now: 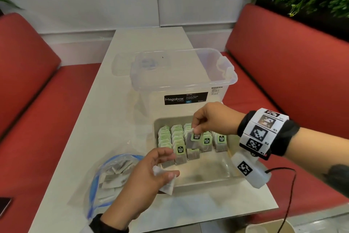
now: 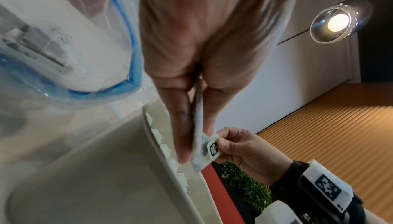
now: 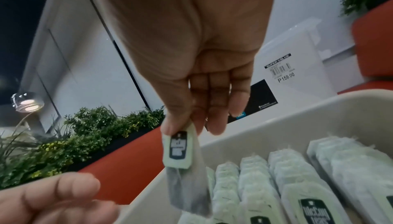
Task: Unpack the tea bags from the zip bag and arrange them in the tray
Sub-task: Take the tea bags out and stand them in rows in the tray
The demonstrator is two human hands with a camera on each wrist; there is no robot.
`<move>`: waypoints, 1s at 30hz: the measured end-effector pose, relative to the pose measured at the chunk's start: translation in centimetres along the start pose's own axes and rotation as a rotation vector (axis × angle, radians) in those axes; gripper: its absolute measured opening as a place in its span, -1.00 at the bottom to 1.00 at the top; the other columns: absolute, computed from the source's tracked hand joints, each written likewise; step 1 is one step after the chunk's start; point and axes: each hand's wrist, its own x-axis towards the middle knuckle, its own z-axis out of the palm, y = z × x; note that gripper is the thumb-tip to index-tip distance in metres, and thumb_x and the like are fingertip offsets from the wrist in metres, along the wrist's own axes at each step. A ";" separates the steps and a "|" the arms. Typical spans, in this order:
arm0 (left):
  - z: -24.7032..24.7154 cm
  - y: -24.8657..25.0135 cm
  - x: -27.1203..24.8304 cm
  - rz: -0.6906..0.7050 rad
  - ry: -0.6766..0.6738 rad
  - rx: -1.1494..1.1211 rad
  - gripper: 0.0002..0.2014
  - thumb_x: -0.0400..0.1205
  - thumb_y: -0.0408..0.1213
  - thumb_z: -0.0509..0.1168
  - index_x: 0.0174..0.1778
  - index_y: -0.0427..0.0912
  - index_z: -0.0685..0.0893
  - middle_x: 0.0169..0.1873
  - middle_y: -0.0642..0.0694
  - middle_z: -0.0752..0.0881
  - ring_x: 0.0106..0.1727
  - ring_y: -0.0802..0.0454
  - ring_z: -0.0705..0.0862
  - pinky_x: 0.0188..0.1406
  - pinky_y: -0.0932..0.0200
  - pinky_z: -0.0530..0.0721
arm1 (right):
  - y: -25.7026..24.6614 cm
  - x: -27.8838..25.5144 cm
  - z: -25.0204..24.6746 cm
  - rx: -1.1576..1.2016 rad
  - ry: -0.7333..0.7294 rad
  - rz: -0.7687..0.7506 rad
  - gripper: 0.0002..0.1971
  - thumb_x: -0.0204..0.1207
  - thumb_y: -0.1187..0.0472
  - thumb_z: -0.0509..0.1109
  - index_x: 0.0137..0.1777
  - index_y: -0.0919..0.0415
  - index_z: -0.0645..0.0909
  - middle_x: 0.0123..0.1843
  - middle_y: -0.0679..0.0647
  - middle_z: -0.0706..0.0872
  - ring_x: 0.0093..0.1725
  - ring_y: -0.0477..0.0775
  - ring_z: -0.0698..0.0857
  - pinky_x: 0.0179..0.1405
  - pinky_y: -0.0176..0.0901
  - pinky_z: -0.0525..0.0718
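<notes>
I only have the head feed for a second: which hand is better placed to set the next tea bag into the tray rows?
Right. The right hand already pinches a tea bag directly above the rows in the tray. The left hand holds its own bag at the tray's near edge, beside the zip bag.

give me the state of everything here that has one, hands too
zip bag: open, tea bags inside
tray: part filled with rows of tea bags
storage box: lid off
right hand: pinching a tea bag over the tray
left hand: holding a second tea bag
</notes>
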 end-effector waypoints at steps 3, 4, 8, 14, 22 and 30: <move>0.4 0.3 0.3 0.052 0.001 0.109 -0.58 0.49 -0.39 0.45 0.03 0.31 0.67 0.13 0.36 0.67 0.27 0.07 0.65 0.25 -0.14 0.62 | 0.0 -0.1 0.1 0.042 -0.027 -0.005 -0.93 0.37 0.20 0.58 -0.19 0.09 0.73 -0.30 -0.01 0.77 -0.34 -0.14 0.66 -0.23 -0.33 0.62; 0.6 0.5 0.4 0.078 -0.012 0.151 -0.55 0.51 -0.40 0.43 0.01 0.38 0.66 0.19 0.38 0.62 0.29 0.07 0.63 0.29 -0.10 0.60 | -0.1 -0.1 0.2 0.041 -0.044 -0.017 -0.92 0.37 0.20 0.58 -0.21 0.08 0.72 -0.34 -0.08 0.74 -0.37 -0.19 0.64 -0.26 -0.40 0.59; 1.5 1.8 1.2 0.164 -0.074 0.331 -0.45 0.51 -0.53 0.36 -0.08 0.41 0.69 0.33 0.40 0.41 0.22 0.44 0.57 0.26 0.35 0.55 | -0.6 -0.2 0.3 -0.017 -0.060 -0.068 -0.91 0.36 0.20 0.59 -0.16 0.08 0.75 -0.34 -0.14 0.70 -0.32 -0.22 0.61 -0.14 -0.32 0.61; 2.6 3.3 2.5 0.147 -0.183 0.369 -0.54 0.50 -0.44 0.38 0.13 0.27 0.62 0.32 0.28 0.48 0.10 0.25 0.70 0.28 0.19 0.59 | -1.1 -0.7 0.0 -0.019 -0.060 -0.108 -0.91 0.35 0.19 0.58 -0.17 0.06 0.76 -0.24 -0.01 0.78 -0.24 -0.10 0.67 -0.01 -0.10 0.68; 3.2 3.8 3.1 0.073 -0.249 0.381 -0.53 0.54 -0.43 0.38 0.26 0.18 0.58 0.34 0.20 0.49 0.11 0.28 0.69 0.24 0.41 0.53 | -0.1 -0.9 -0.5 -0.030 -0.046 -0.098 -0.92 0.36 0.18 0.58 -0.18 0.06 0.75 -0.28 -0.03 0.76 -0.26 -0.14 0.65 -0.07 -0.21 0.64; 2.8 2.8 2.9 0.023 -0.092 0.191 -0.49 0.56 -0.56 0.31 0.17 0.22 0.58 0.22 0.23 0.60 0.04 0.30 0.74 -0.10 0.22 0.75 | 2.4 0.7 -0.5 -0.303 -0.241 0.023 -0.89 0.35 0.20 0.58 -0.15 0.10 0.74 -0.32 -0.15 0.69 -0.29 -0.15 0.60 -0.23 -0.32 0.56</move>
